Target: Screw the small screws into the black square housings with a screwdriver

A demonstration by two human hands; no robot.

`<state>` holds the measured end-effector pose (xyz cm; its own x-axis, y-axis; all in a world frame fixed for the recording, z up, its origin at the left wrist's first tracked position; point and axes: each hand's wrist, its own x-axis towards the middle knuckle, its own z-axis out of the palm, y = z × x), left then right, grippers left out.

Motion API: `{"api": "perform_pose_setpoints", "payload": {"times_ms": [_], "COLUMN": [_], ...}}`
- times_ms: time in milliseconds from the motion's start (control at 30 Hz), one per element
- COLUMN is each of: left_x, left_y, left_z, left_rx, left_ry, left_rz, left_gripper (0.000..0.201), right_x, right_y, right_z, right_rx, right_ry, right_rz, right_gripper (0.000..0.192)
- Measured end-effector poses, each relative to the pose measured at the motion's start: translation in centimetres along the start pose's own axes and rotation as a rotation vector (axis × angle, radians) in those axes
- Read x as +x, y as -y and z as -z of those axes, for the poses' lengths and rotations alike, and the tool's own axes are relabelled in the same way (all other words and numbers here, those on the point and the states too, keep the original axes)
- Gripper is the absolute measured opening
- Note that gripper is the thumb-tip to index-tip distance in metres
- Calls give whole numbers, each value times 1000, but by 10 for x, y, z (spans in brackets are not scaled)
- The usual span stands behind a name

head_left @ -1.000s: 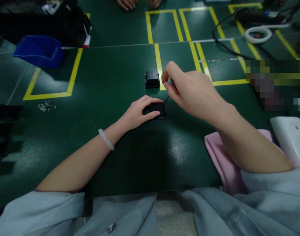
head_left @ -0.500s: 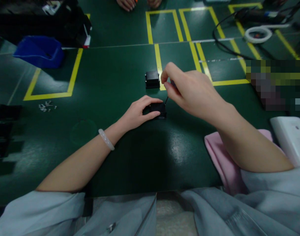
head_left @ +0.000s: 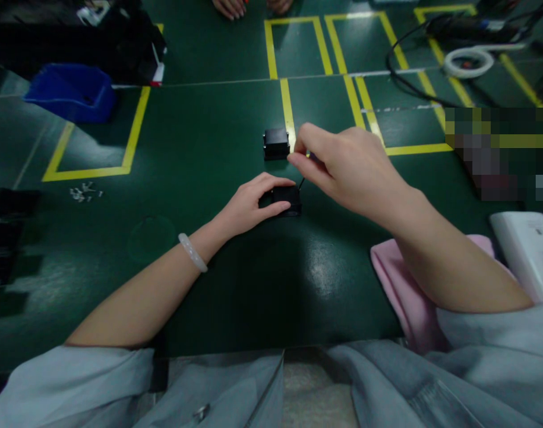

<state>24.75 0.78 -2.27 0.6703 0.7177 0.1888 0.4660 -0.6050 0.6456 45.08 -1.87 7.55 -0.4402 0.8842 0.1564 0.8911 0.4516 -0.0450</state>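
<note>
You sit at a factory assembly bench: a green mat point(head_left: 209, 137) taped into yellow work zones point(head_left: 93, 172), a blue parts bin point(head_left: 69, 92), loose cables point(head_left: 414, 89), a co-worker's hands point(head_left: 229, 7) opposite.

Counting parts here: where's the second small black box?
In the head view, the second black box sits mid-table against a yellow line, just beyond the right hand.

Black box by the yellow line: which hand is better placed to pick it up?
Probably right. The right hand hovers just beside the spare black box, though pinching a thin tool; the left hand grips the near box.
</note>
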Motion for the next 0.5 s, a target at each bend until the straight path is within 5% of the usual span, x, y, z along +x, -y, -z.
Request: {"api": "perform_pose_setpoints", "payload": {"times_ms": [500], "left_x": [0], "left_y": [0], "left_z": [1], "left_rx": [-13], "left_ry": [1], "left_rz": [-2], "left_gripper": [41], "right_x": [-1], "right_y": [0], "right_z": [0], "right_rx": [28], "right_ry": [17], "right_rz": [7], "right_gripper": [40]}}
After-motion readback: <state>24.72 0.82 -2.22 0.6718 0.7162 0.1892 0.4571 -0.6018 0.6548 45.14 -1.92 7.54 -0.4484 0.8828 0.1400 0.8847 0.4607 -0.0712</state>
